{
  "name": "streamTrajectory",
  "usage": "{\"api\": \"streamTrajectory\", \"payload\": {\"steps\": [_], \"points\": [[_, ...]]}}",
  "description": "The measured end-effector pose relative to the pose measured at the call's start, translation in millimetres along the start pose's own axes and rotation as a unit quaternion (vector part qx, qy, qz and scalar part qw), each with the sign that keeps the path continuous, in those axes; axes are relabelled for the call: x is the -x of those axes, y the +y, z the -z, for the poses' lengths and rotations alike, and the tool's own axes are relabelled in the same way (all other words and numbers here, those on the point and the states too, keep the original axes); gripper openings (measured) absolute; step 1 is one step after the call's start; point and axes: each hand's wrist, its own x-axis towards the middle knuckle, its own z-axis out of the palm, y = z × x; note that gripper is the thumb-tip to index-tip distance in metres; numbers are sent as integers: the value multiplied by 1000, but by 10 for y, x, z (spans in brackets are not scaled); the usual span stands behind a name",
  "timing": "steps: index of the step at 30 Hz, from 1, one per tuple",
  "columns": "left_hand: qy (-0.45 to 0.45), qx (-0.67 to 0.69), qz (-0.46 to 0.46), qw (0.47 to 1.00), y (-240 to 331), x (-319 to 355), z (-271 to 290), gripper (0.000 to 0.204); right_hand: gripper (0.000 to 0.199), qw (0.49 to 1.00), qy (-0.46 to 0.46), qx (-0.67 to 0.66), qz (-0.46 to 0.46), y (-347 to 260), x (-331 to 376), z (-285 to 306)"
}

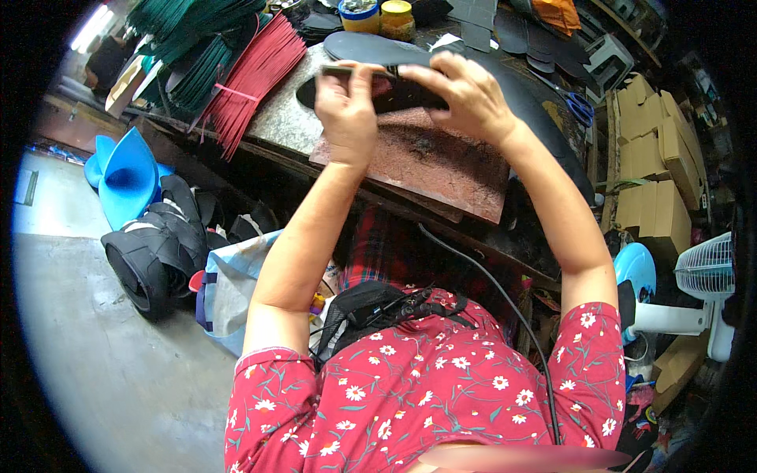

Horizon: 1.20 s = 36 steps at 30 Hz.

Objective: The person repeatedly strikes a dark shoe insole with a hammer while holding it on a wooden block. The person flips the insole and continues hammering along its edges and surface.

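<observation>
A black sole-shaped piece (385, 101) is held up over the worktable, tilted so that its thin edge shows. My left hand (347, 114) pinches its left end between thumb and fingers; those fingertips are slightly blurred. My right hand (467, 96) closes on the right end, index finger along the upper edge and thumb below. Just beyond, a dark grey sole (377, 49) lies flat on the table. Beneath my hands sits a reddish-brown board (441, 162), next to a speckled pale slab (285, 122).
Bundles of red strips (256, 79) and green strips (193, 75) lie at the left. Two jars, one with a yellow lid (397, 20), stand at the back. Blue-handled scissors (579, 109) are at the right, near cardboard boxes (658, 150) and a white fan (704, 268). A cable (489, 272) hangs before me.
</observation>
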Motion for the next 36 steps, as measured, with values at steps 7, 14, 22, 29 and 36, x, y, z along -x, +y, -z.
{"api": "streamTrajectory", "payload": {"steps": [7,14,22,29,36], "points": [[20,19,168,985,-334,-148,115,13,56,952,-224,112,-174,493,-489,-723],[-46,10,143,989,-506,-151,162,10,58,959,-131,11,-249,669,-110,-251],[-72,-23,133,988,-439,-104,82,9,58,850,-283,76,-438,729,1384,827],[-76,-6,118,990,-434,-77,108,9,59,806,-12,-137,-576,997,1747,794],[-73,-46,125,988,-414,-89,104,10,48,828,-135,-84,-538,1091,1961,700]]}}
